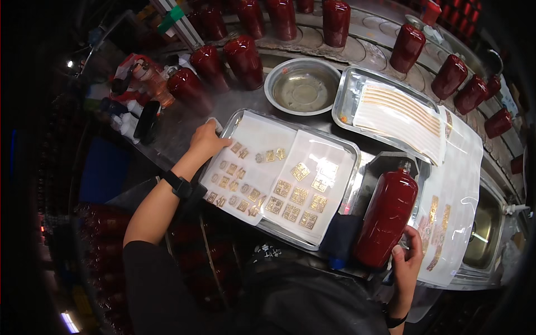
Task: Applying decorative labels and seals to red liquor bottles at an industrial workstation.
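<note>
My left hand (205,140) is at the far left corner of a metal tray (357,153), its fingers closed round a crumpled white cloth (215,124). The thumb reaches the tray's edge. White sheets with rows of small gold decals (298,195) lie in this tray. On the right, a glossy dark red bottle (386,218) lies tilted on a metal cradle (391,158), its neck pointing away from me. My right hand (408,258) has its thumb and curled fingers against the bottle's lower right side; some fingertips are hidden.
Behind the tray stand a metal bowl of liquid (304,62) and a second tray (347,84) with gold-striped strips. More red bottles (244,61) stand along the curved conveyor (304,39). A white sheet with gold decals (460,167) lies right of the cradle, beside a sink (484,237).
</note>
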### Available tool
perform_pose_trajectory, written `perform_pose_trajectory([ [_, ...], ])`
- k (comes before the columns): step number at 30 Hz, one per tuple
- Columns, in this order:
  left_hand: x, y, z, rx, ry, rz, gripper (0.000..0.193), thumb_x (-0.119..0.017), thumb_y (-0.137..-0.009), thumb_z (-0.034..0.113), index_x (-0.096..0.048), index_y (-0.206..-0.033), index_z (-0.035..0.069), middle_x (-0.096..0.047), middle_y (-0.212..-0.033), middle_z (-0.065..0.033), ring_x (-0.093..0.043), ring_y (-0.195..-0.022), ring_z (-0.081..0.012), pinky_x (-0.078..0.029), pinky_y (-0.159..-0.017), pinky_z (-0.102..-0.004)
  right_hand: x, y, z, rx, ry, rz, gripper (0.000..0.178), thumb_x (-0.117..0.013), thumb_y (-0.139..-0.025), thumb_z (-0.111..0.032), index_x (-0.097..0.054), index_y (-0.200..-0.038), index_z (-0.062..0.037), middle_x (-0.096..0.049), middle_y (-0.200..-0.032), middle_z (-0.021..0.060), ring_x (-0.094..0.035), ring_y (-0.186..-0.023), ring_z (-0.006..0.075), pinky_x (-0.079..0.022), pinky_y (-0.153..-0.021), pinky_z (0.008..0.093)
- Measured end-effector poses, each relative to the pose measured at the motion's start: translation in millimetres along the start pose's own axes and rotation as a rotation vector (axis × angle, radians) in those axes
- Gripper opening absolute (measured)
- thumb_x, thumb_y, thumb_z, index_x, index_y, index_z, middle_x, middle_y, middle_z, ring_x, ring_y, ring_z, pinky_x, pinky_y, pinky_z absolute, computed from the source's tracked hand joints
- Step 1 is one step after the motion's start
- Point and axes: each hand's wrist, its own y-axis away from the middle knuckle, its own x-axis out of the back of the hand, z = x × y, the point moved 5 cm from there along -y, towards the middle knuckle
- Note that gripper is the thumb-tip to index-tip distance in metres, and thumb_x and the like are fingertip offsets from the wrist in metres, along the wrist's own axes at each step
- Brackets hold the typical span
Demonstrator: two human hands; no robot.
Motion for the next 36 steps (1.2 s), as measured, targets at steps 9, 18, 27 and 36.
perform_pose_trajectory([
  [9,-2,1,-14,-0.038,0.072,0.049,0.036,-0.079,-0.068,0.021,-0.065,-0.097,0.003,-0.069,-0.083,-0.0159,-0.068,-0.082,-0.0320,-0.052,-0.075,-0.0401,-3,1,-5,0.017,0.041,-0.024,0.052,-0.070,-0.086,-0.018,-0.048,-0.129,0.0024,-0.059,-0.112,0.0065,-0.056,-0.071,0.0039,-0.045,-0.063,0.0178],
  [18,32,66,83,-0.441,0.209,0.182,0.020,-0.066,-0.078,0.005,-0.063,-0.097,0.001,-0.061,-0.070,-0.0157,-0.062,-0.064,-0.0320,-0.047,-0.059,-0.0403,-3,-1,-19,-0.015,0.014,0.000,0.048,-0.066,-0.085,-0.006,-0.051,-0.131,0.0003,-0.059,-0.117,0.0066,-0.060,-0.076,0.0049,-0.048,-0.067,0.0187],
  [27,52,195,250,-0.959,0.651,-0.336,0.031,-0.068,-0.079,-0.006,-0.064,-0.110,0.000,-0.063,-0.079,-0.0070,-0.062,-0.072,-0.0152,-0.048,-0.067,-0.0288,5,-8,-19,0.046,-0.045,0.005,0.038,-0.062,-0.094,-0.012,-0.053,-0.129,-0.0002,-0.058,-0.108,0.0037,-0.052,-0.070,0.0005,-0.042,-0.063,0.0164],
  [36,7,175,339,-1.215,0.383,-0.244,0.037,-0.064,-0.082,-0.006,-0.057,-0.118,-0.001,-0.064,-0.095,-0.0179,-0.064,-0.083,-0.0339,-0.051,-0.072,-0.0376,1,-30,-38,0.116,0.052,0.053,0.058,-0.077,-0.081,-0.026,-0.053,-0.129,-0.0050,-0.052,-0.106,0.0069,-0.037,-0.060,0.0040,-0.035,-0.053,0.0223],
])
